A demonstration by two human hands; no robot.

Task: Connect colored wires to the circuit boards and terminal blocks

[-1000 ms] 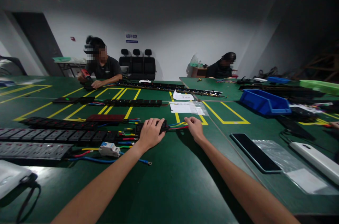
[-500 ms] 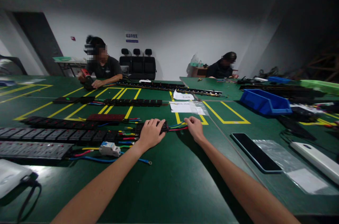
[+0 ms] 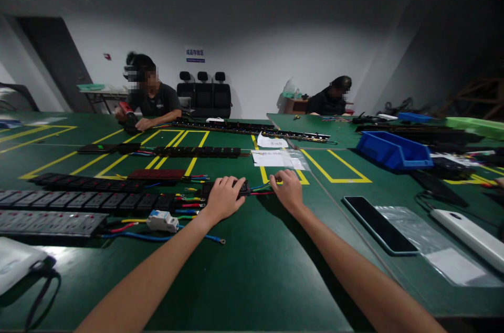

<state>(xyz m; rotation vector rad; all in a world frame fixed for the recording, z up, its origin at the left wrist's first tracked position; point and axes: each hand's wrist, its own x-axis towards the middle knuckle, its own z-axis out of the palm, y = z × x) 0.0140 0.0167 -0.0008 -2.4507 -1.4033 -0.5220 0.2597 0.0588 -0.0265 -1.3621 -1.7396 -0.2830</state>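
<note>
My left hand [image 3: 224, 197] lies over a short black socket block [image 3: 243, 188], fingers across its top and thumb along the near right side. Most of the block is hidden under that hand. Blue, green and red wires [image 3: 260, 189] come out of its right end. At the far end of these wires is my right hand [image 3: 288, 188], its fingers bent and closed around the wire ends, which it partly covers. More colored leads with ring terminals [image 3: 192, 206] lie just left of my left hand.
Several black power strips [image 3: 86, 200] line the left, with a white breaker [image 3: 162, 221] on blue wire. At right are a phone [image 3: 380, 225], a plastic bag [image 3: 441, 254] and a blue bin [image 3: 394, 152]. Two people sit across the green table; one holds a red tool [image 3: 126, 109].
My right hand has shifted slightly left along the wires, and its fingers have rearranged from a tight pinch to a more spread bend. My left hand stays on the socket block.
</note>
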